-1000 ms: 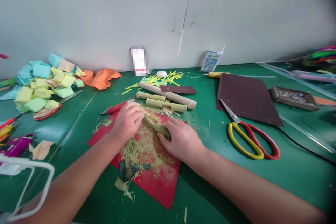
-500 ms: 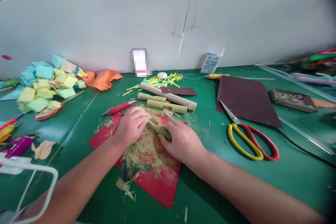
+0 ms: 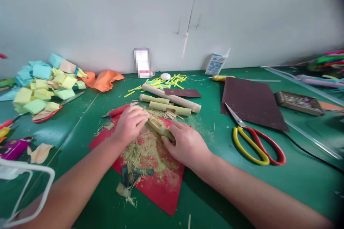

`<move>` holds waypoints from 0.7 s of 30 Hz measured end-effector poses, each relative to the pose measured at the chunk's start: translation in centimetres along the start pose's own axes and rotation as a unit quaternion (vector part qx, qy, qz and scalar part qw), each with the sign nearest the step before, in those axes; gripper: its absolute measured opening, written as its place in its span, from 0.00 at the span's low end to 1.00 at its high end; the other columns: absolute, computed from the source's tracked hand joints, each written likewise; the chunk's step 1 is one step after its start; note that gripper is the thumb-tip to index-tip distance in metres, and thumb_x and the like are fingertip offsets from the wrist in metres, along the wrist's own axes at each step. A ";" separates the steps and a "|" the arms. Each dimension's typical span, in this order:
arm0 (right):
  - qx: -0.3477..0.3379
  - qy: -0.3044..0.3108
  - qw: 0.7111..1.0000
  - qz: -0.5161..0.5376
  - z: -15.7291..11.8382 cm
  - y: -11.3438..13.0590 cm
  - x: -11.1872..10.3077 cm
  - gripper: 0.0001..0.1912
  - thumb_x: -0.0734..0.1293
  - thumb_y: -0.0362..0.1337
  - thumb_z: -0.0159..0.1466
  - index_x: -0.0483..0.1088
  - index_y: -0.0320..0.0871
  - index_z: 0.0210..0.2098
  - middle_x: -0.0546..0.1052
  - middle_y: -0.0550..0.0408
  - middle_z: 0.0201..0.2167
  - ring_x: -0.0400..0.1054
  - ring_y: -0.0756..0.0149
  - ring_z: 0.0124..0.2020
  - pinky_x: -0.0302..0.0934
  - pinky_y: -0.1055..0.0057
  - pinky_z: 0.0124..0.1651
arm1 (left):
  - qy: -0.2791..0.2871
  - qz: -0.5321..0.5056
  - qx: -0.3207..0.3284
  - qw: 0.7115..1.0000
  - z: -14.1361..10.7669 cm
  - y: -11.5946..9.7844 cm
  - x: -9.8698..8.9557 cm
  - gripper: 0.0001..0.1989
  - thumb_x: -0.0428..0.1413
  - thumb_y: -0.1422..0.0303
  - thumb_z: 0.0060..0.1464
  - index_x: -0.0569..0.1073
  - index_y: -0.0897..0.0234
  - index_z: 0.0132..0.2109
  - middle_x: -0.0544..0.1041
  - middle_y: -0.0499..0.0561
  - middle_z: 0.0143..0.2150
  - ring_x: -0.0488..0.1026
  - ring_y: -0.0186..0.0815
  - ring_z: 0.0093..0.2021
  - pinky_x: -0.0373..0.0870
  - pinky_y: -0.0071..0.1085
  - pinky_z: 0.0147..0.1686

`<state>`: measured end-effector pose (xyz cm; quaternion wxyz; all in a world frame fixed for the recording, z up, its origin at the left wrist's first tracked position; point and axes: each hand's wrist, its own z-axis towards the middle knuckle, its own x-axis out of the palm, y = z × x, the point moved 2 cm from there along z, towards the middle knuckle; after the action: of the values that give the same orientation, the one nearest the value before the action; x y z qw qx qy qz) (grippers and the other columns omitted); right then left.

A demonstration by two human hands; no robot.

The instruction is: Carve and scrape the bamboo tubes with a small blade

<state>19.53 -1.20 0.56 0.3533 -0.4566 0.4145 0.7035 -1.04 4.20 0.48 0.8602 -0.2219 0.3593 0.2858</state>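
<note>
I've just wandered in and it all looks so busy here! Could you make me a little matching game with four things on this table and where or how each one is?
Things
1. Slotted, pale green bamboo tube nearest the person
2. Metal scissors with yellow and red handles
3. Crumpled orange sheet
4. Flat red sheet

Places and states
A. Blade tip over a dark brown sheet
B. Strewn with pale shavings
C. Right hand around one end, left hand at the other
D. Beside a pile of folded, coloured paper

Pairs: 1-C, 2-A, 3-D, 4-B
</note>
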 end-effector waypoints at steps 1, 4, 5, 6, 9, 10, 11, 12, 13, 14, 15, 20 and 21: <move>-0.001 0.002 1.000 -0.003 0.0 0.0 0.0 0.09 0.63 0.40 0.62 0.69 0.41 0.31 0.73 0.51 0.32 0.66 0.62 0.34 0.54 0.68 0.34 | -0.011 0.008 0.001 1.000 0.0 -0.1 0.0 0.08 0.55 0.73 0.59 0.79 0.62 0.41 0.81 0.51 0.40 0.71 0.41 0.47 0.70 0.44 0.51; -0.001 0.005 1.000 -0.008 0.0 0.1 -0.1 0.10 0.63 0.41 0.62 0.69 0.41 0.31 0.73 0.51 0.32 0.66 0.61 0.34 0.54 0.68 0.33 | 0.005 0.006 0.011 1.000 0.0 -0.4 0.1 0.09 0.55 0.73 0.59 0.78 0.62 0.43 0.81 0.51 0.42 0.71 0.41 0.48 0.70 0.45 0.51; -0.001 0.005 1.000 -0.008 0.0 0.1 -0.1 0.10 0.63 0.41 0.62 0.69 0.41 0.31 0.73 0.51 0.31 0.66 0.62 0.34 0.54 0.68 0.33 | 0.013 0.000 0.012 1.000 0.0 -0.5 0.2 0.09 0.55 0.73 0.59 0.78 0.61 0.44 0.81 0.51 0.42 0.71 0.41 0.48 0.70 0.45 0.52; -0.002 0.004 1.000 -0.008 0.0 0.1 -0.1 0.10 0.63 0.41 0.62 0.69 0.41 0.31 0.73 0.51 0.31 0.66 0.62 0.34 0.54 0.68 0.33 | 0.010 -0.001 0.008 1.000 0.0 -0.5 0.1 0.09 0.55 0.72 0.59 0.78 0.61 0.44 0.81 0.51 0.42 0.71 0.41 0.49 0.70 0.45 0.51; -0.002 -0.001 1.000 -0.010 -0.1 0.1 -0.1 0.10 0.62 0.40 0.63 0.69 0.41 0.30 0.73 0.51 0.31 0.66 0.62 0.34 0.54 0.68 0.33 | -0.020 0.011 -0.011 1.000 0.0 -0.6 0.0 0.09 0.54 0.72 0.59 0.79 0.61 0.41 0.81 0.51 0.40 0.71 0.42 0.48 0.70 0.47 0.51; -0.002 -0.002 1.000 -0.008 -0.1 0.2 -0.1 0.09 0.62 0.40 0.63 0.69 0.41 0.30 0.73 0.51 0.31 0.66 0.62 0.34 0.54 0.68 0.33 | -0.014 0.008 -0.013 1.000 0.0 -0.7 0.0 0.09 0.54 0.72 0.59 0.79 0.61 0.42 0.81 0.52 0.40 0.71 0.42 0.49 0.69 0.47 0.52; -0.002 -0.002 1.000 -0.005 -0.1 0.2 -0.1 0.09 0.63 0.39 0.62 0.69 0.41 0.30 0.73 0.51 0.31 0.66 0.62 0.34 0.54 0.68 0.33 | -0.001 0.002 -0.011 1.000 0.0 -0.7 0.1 0.09 0.54 0.72 0.59 0.79 0.61 0.42 0.81 0.52 0.41 0.71 0.42 0.49 0.69 0.47 0.52; -0.001 -0.003 1.000 -0.002 0.0 0.2 0.0 0.08 0.63 0.39 0.62 0.69 0.41 0.30 0.73 0.51 0.31 0.66 0.62 0.34 0.54 0.68 0.33 | 0.007 -0.002 -0.008 1.000 0.0 -0.7 0.1 0.09 0.54 0.72 0.59 0.79 0.62 0.43 0.81 0.52 0.42 0.71 0.41 0.49 0.69 0.46 0.52; 0.001 -0.006 1.000 0.001 0.0 0.2 0.0 0.08 0.63 0.39 0.61 0.69 0.41 0.31 0.73 0.51 0.31 0.66 0.62 0.34 0.54 0.68 0.33 | 0.005 0.000 -0.008 1.000 0.0 -0.7 0.1 0.09 0.54 0.72 0.59 0.79 0.62 0.42 0.81 0.52 0.41 0.71 0.41 0.49 0.69 0.46 0.52; 0.003 -0.007 1.000 0.003 0.0 0.1 0.0 0.08 0.63 0.39 0.61 0.69 0.41 0.31 0.73 0.51 0.32 0.66 0.62 0.34 0.55 0.68 0.34 | -0.005 0.009 -0.009 1.000 0.0 -0.7 0.0 0.09 0.54 0.72 0.59 0.79 0.61 0.41 0.81 0.51 0.40 0.71 0.42 0.48 0.70 0.46 0.52; 0.005 -0.008 1.000 0.004 0.0 0.1 0.0 0.08 0.64 0.40 0.61 0.69 0.41 0.31 0.73 0.51 0.32 0.66 0.62 0.34 0.55 0.68 0.34 | -0.014 0.018 -0.011 1.000 0.0 -0.6 0.0 0.08 0.54 0.72 0.59 0.79 0.61 0.40 0.81 0.51 0.40 0.71 0.42 0.48 0.70 0.47 0.52; 0.008 0.003 1.000 0.009 0.0 0.1 0.0 0.08 0.64 0.39 0.61 0.69 0.41 0.32 0.73 0.50 0.32 0.66 0.62 0.34 0.55 0.68 0.34 | -0.003 -0.001 -0.005 1.000 -0.1 -0.4 0.0 0.09 0.54 0.72 0.59 0.79 0.61 0.42 0.81 0.51 0.41 0.71 0.41 0.48 0.70 0.45 0.51; 0.009 0.004 1.000 0.008 0.0 0.1 0.0 0.08 0.63 0.40 0.61 0.69 0.40 0.32 0.73 0.50 0.32 0.66 0.62 0.34 0.55 0.68 0.34 | -0.012 0.001 -0.006 1.000 -0.1 -0.3 0.0 0.08 0.54 0.72 0.59 0.79 0.61 0.41 0.81 0.51 0.40 0.71 0.41 0.47 0.70 0.45 0.50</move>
<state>19.44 -1.23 0.60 0.3503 -0.4526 0.4257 0.7009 -0.91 3.89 0.51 0.8627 -0.2232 0.3479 0.2915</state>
